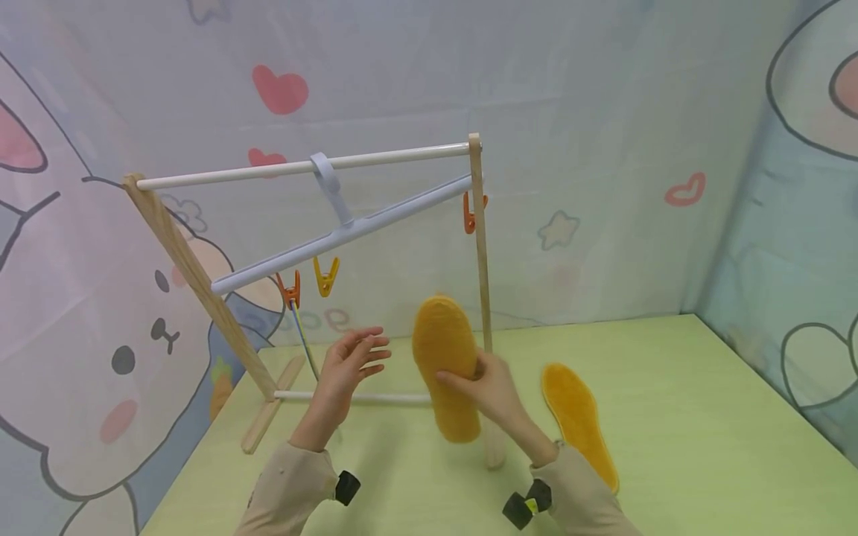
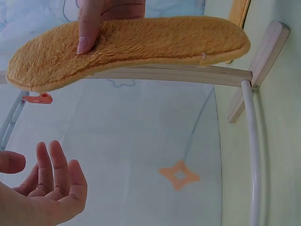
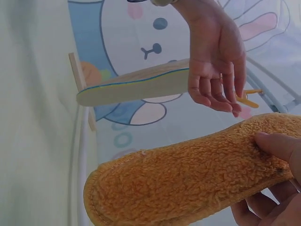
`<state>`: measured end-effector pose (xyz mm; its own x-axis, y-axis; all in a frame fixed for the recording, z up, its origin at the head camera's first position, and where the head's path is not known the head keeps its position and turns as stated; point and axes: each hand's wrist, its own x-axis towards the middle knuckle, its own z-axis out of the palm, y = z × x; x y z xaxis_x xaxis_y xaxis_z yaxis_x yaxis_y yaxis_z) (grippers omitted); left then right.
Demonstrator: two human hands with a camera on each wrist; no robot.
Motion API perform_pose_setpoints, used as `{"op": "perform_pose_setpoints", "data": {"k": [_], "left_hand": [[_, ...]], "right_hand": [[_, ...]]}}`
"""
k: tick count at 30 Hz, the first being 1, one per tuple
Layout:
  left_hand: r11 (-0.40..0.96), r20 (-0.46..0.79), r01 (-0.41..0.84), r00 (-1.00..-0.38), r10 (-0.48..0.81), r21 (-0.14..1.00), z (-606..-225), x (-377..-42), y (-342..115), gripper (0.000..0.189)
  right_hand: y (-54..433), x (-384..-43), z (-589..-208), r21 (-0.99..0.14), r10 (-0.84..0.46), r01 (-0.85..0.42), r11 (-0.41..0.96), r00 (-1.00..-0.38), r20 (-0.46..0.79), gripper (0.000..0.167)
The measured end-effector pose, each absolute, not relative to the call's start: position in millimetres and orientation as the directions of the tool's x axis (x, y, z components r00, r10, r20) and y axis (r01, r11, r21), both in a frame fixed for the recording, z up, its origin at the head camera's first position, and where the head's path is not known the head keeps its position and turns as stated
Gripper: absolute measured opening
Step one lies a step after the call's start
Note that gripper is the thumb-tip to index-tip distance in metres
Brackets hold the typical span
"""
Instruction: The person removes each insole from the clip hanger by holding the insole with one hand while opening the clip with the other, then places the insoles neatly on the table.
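Cartoon-printed backdrop point(image 1: 603, 89), pale green tabletop point(image 1: 670, 417): plush insole in right hand

Clock positions are read from the head view's centre. Wooden rack point(image 1: 175, 246), nine to ten o'clock, carries a lilac hanger point(image 1: 402, 211). Below the hanger at nine: an orange clip point(image 1: 290, 290), a thin insole point(image 1: 304, 339) hanging edge-on beneath it, and a yellow clip point(image 1: 326, 278) just beside. Faint lettering point(image 1: 335, 320) on the backdrop, eight o'clock, not fully legible.

Left hand point(image 1: 345, 368), seven o'clock: raised, fingertips toward two, fingers loosely bent and spread, gripping nothing. Plush insole point(image 1: 442, 335), yellow, six o'clock: upright, top tipped slightly toward eleven. Second orange clip point(image 1: 469, 214), between one and two. Right hand point(image 1: 494, 388), five o'clock: thumb across the plush insole's near face, fingers behind, pinching its edge. Matching insole point(image 1: 579, 417), between four and five: flat on the tabletop.
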<state>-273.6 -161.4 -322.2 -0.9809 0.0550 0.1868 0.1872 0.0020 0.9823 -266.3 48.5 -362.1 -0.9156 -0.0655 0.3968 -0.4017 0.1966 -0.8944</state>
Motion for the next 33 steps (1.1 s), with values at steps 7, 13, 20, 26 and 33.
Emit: {"op": "perform_pose_setpoints", "data": {"k": [7, 13, 20, 26, 33], "left_hand": [[0.013, 0.176, 0.177, -0.982, 0.064, 0.984, -325.1, -274.3, -159.9, 0.027], [0.018, 0.173, 0.175, -0.982, 0.072, 0.984, -326.0, -273.9, -158.2, 0.027], [0.039, 0.162, 0.165, -0.983, 0.082, 0.985, -327.9, -273.0, -156.2, 0.028], [0.057, 0.165, 0.17, -0.983, 0.079, 0.984, -330.5, -273.6, -154.3, 0.028], [0.09, 0.183, 0.19, -0.979, 0.088, 0.978, -334.0, -273.3, -152.6, 0.029]], "right_hand": [[61.5, -271.5, -363.4, -0.895, -0.075, -0.408, 0.179, -0.913, 0.401, 0.03], [71.6, -272.5, -361.7, -0.907, -0.059, -0.39, 0.161, -0.921, 0.386, 0.03], [78.1, -271.2, -358.0, -0.917, -0.055, -0.377, 0.128, -0.926, 0.373, 0.032], [81.0, -270.8, -358.3, -0.918, -0.053, -0.383, 0.108, -0.924, 0.379, 0.03], [85.2, -271.5, -360.6, -0.92, -0.005, -0.371, 0.122, -0.928, 0.373, 0.028]]}}
